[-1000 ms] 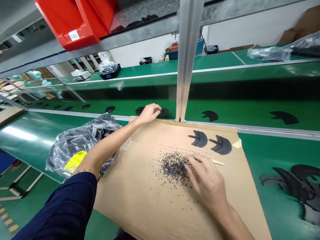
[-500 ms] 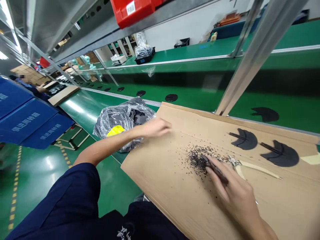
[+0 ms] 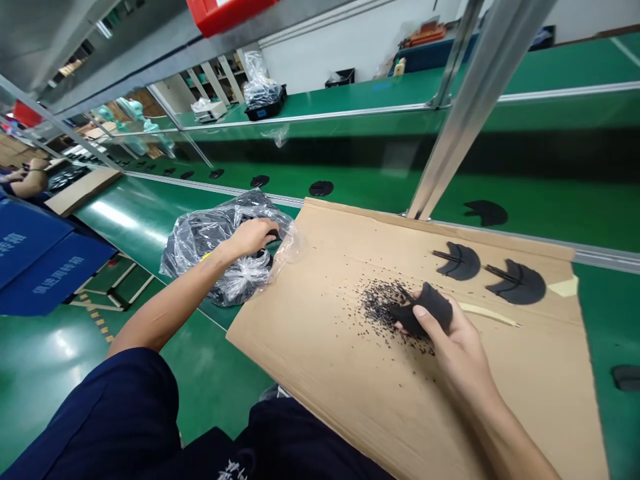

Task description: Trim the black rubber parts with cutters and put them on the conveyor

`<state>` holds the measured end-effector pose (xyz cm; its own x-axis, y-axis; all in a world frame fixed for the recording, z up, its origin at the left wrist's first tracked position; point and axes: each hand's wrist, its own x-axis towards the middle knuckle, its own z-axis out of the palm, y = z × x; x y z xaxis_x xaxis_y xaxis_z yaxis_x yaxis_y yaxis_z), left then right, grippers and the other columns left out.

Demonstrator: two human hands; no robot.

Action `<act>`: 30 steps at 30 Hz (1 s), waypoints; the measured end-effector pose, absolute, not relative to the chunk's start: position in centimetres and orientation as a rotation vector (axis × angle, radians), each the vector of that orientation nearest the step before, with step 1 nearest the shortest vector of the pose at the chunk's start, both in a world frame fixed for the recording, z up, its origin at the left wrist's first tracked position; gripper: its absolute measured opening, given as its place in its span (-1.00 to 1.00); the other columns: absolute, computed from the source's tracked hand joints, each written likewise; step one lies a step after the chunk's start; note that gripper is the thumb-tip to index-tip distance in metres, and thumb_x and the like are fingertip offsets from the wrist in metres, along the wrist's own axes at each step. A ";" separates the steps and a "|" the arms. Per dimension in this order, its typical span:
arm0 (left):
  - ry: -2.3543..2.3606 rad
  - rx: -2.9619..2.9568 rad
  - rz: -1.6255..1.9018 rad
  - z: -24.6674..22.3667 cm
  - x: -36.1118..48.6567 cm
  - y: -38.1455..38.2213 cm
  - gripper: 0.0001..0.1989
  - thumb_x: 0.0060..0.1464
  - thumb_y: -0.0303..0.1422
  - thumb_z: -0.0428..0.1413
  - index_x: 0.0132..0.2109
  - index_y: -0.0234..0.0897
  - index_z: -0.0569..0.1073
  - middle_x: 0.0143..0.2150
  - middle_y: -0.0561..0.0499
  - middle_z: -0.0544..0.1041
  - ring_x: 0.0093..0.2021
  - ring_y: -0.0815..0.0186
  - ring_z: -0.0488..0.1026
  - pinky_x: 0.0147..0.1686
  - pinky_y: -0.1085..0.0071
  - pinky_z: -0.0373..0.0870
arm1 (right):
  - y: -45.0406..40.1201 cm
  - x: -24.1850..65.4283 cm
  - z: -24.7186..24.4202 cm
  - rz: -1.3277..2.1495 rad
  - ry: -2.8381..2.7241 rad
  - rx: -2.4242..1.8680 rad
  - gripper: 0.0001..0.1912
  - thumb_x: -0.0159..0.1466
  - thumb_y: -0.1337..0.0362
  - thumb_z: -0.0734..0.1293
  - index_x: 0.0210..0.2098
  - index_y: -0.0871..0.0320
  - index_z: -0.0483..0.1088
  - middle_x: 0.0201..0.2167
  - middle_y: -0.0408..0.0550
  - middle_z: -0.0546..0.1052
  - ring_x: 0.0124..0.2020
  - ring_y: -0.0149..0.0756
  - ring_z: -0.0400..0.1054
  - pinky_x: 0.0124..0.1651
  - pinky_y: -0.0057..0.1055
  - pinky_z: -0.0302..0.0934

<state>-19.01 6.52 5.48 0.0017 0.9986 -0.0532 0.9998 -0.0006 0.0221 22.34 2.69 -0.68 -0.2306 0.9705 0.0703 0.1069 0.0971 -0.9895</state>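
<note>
My left hand (image 3: pixel 255 236) is at the opening of a clear plastic bag (image 3: pixel 193 233) of black parts, its fingers closed round the edge of a black piece (image 3: pixel 274 235). In my right hand (image 3: pixel 457 333) is a curved black part (image 3: pixel 431 312), pinched between thumb and fingers above the cardboard (image 3: pixel 310 347). Small black bits (image 3: pixel 377 300) are scattered beneath and left of it. Pale-handled pliers (image 3: pixel 490 313) lie partly hidden behind my right hand. Two black parts with thin stems, one (image 3: pixel 463 261) beside the other (image 3: pixel 523 283), rest on the cardboard's far right.
Beyond a metal post (image 3: pixel 450 133), a green conveyor (image 3: pixel 370 180) carries a row of black parts. Blue crates (image 3: pixel 45 260) stand at the left, near another person's arm (image 3: pixel 33 180). A red bin (image 3: pixel 225 13) hangs overhead.
My left hand has moved from above the cardboard's edge to the bag's opening. The black part in my right hand has turned so its broad face shows. The view has shifted right.
</note>
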 end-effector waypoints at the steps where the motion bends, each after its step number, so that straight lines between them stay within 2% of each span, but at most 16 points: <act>1: 2.205 2.185 -0.006 5.9 -18.9 6.3 -0.87 0.19 -0.39 0.09 -0.15 -0.26 0.53 -0.15 -0.10 0.63 -0.09 0.10 0.57 -0.03 0.30 0.44 | 2.7 22.3 -0.7 1.299 -1.451 -1.126 -0.69 0.35 0.02 0.35 -0.03 0.06 0.41 -0.22 -0.04 0.65 -0.46 -0.22 0.54 -0.39 -0.25 0.52; 3: 2.195 2.186 0.176 6.5 -18.2 5.7 -0.80 0.24 -0.31 0.07 -0.07 -0.28 0.51 -0.17 -0.11 0.62 -0.17 0.13 0.57 -0.10 0.29 0.46 | 2.6 22.2 -0.5 1.354 -1.364 -1.159 -0.65 0.30 -0.01 0.40 -0.05 0.06 0.44 -0.22 -0.04 0.64 -0.36 -0.18 0.56 -0.31 -0.24 0.52; 6: 1.871 2.037 0.875 6.4 -15.2 4.5 -0.69 0.22 -0.16 0.16 -0.02 -0.29 0.48 -0.20 -0.06 0.60 -0.24 0.24 0.56 -0.23 0.37 0.50 | 2.2 21.9 -0.2 1.353 -1.307 -1.200 -0.60 0.18 -0.04 0.49 -0.12 0.08 0.49 -0.20 -0.04 0.62 -0.19 -0.16 0.53 -0.16 -0.26 0.48; 8: 1.565 1.774 1.240 5.6 -11.9 3.5 -0.64 0.12 -0.11 0.27 -0.09 -0.27 0.44 -0.28 0.01 0.57 -0.36 0.34 0.53 -0.40 0.47 0.49 | 1.8 21.7 0.0 1.389 -1.282 -1.203 -0.56 0.12 -0.06 0.53 -0.16 0.08 0.50 -0.24 -0.06 0.59 -0.20 -0.19 0.49 -0.15 -0.29 0.45; 9: 1.452 1.653 1.306 5.1 -10.1 3.0 -0.63 0.08 -0.12 0.31 -0.13 -0.25 0.41 -0.33 0.06 0.55 -0.42 0.38 0.51 -0.48 0.51 0.46 | 1.6 21.6 0.0 1.424 -1.267 -1.196 -0.54 0.09 -0.07 0.55 -0.17 0.08 0.49 -0.27 -0.07 0.57 -0.23 -0.21 0.47 -0.17 -0.30 0.43; 11: 1.279 1.469 1.336 4.1 -6.3 2.1 -0.61 0.05 -0.16 0.35 -0.17 -0.21 0.33 -0.36 0.10 0.53 -0.48 0.42 0.50 -0.55 0.54 0.43 | 1.2 21.5 0.2 1.513 -1.246 -1.172 -0.54 0.08 -0.07 0.56 -0.19 0.07 0.47 -0.30 -0.10 0.54 -0.28 -0.24 0.44 -0.22 -0.32 0.41; 12: 1.210 1.411 1.333 3.6 -4.6 1.7 -0.61 0.06 -0.18 0.35 -0.16 -0.19 0.31 -0.35 0.11 0.54 -0.46 0.41 0.52 -0.53 0.54 0.46 | 1.1 21.4 0.3 1.552 -1.235 -1.155 -0.54 0.07 -0.06 0.57 -0.19 0.07 0.46 -0.29 -0.11 0.54 -0.29 -0.25 0.44 -0.23 -0.32 0.41; 16: 1.101 1.478 1.284 2.2 0.3 0.6 -0.68 0.18 -0.25 0.26 -0.02 -0.19 0.35 -0.25 0.05 0.56 -0.28 0.41 0.56 -0.28 0.51 0.54 | 0.6 21.1 0.4 1.648 -1.241 -1.091 -0.55 0.10 -0.03 0.56 -0.16 0.05 0.44 -0.27 -0.12 0.52 -0.28 -0.28 0.43 -0.21 -0.34 0.40; 18: 1.145 1.670 1.232 1.6 1.3 0.3 -0.79 0.21 -0.30 0.22 -0.05 -0.23 0.42 -0.22 0.03 0.56 -0.24 0.41 0.54 -0.23 0.50 0.51 | 0.4 21.0 0.4 1.623 -1.285 -1.085 -0.56 0.11 -0.04 0.56 -0.19 0.06 0.43 -0.31 -0.15 0.49 -0.30 -0.31 0.41 -0.21 -0.36 0.40; 20: 1.205 1.835 1.187 1.1 1.6 0.1 -0.85 0.20 -0.33 0.23 -0.14 -0.26 0.44 -0.27 0.05 0.55 -0.30 0.43 0.50 -0.29 0.53 0.45 | 0.2 20.9 0.2 1.568 -1.339 -1.084 -0.58 0.12 -0.04 0.55 -0.21 0.08 0.42 -0.33 -0.16 0.46 -0.30 -0.32 0.39 -0.21 -0.38 0.38; 24: 1.241 1.864 1.168 0.3 1.4 -0.1 -0.82 0.18 -0.31 0.24 -0.22 -0.26 0.38 -0.42 0.16 0.43 -0.50 0.52 0.32 -0.50 0.59 0.27 | -0.2 20.7 -0.3 1.519 -1.432 -1.125 -0.64 0.19 -0.01 0.51 -0.21 0.10 0.45 -0.35 -0.15 0.45 -0.32 -0.33 0.35 -0.26 -0.39 0.34; 30: 1.227 1.741 1.118 -0.1 1.3 -0.2 -0.80 0.17 -0.32 0.25 -0.21 -0.25 0.36 -0.43 0.18 0.39 -0.51 0.53 0.33 -0.51 0.61 0.25 | -0.5 20.7 -0.3 1.532 -1.418 -1.168 -0.67 0.20 0.01 0.50 -0.18 0.10 0.50 -0.36 -0.14 0.44 -0.34 -0.33 0.32 -0.32 -0.42 0.29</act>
